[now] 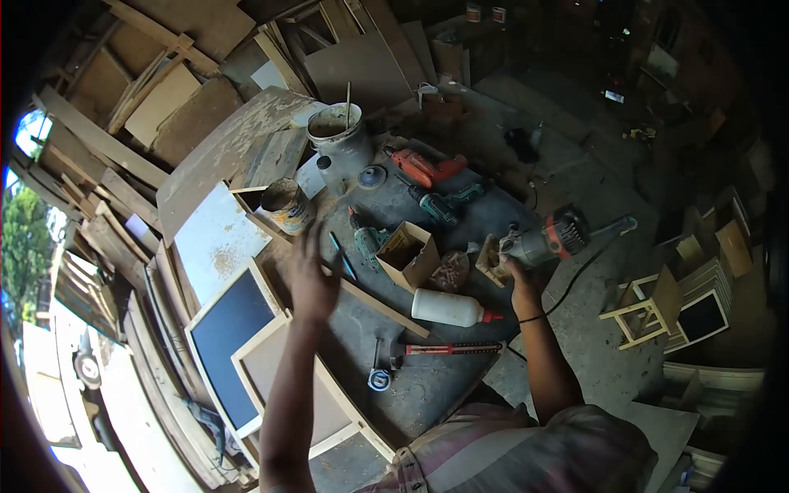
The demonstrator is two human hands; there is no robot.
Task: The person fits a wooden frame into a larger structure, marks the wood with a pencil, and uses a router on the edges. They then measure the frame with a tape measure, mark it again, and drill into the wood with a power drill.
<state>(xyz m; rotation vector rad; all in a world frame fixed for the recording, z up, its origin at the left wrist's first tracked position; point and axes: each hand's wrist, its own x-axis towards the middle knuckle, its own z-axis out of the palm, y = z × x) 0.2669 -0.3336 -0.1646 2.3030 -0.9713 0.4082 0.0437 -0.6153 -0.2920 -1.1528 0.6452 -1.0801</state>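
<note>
My left hand is raised over the workbench with its fingers stretched out, slightly blurred, and nothing shows in it. Just beyond its fingertips stands a smeared tin can; a blue pen and a wooden strip lie to its right. At the bench's right edge, my right hand is closed around the lower end of a corded router with a grey body and red band. The router lies on its side, a small wooden piece at its base. My right fingers are partly hidden.
Around the bench are an open cardboard box, white glue bottle, red-handled hammer, tape measure, green drill, red drill and bucket. Framed panels lie at left. The router's black cord hangs rightward.
</note>
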